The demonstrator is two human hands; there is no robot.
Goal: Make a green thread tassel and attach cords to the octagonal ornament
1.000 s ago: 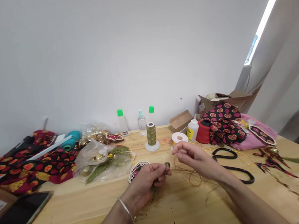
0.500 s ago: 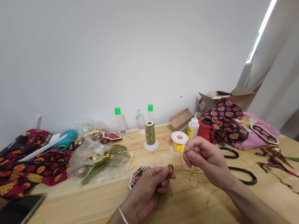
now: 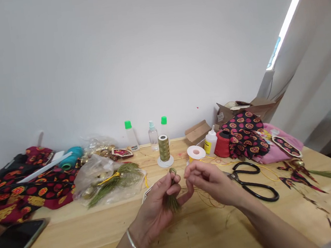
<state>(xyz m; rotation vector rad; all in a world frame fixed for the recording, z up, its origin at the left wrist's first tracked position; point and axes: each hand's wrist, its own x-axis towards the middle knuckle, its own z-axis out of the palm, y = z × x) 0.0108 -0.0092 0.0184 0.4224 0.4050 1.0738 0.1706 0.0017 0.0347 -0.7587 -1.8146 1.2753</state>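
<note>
Matt pale wood table (image 3: pixel 77 241), glossy black metal scissors (image 3: pixel 255 187), patterned cloth (image 3: pixel 20 192).

My left hand (image 3: pixel 158 202) pinches a green tassel (image 3: pixel 171 199) upright over the table (image 3: pixel 77 241); my right hand (image 3: pixel 210 182) sits at its 3 o'clock, with black scissors (image 3: pixel 254 183) farther right.

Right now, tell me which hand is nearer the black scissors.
Right. The right hand is just left of the black scissors, close to the blades; the left hand, holding the green tassel, is farther left.

Probably craft workshop: thread spools (image 3: pixel 164 148), scissors (image 3: pixel 254 181), fabric (image 3: pixel 25 190).
</note>
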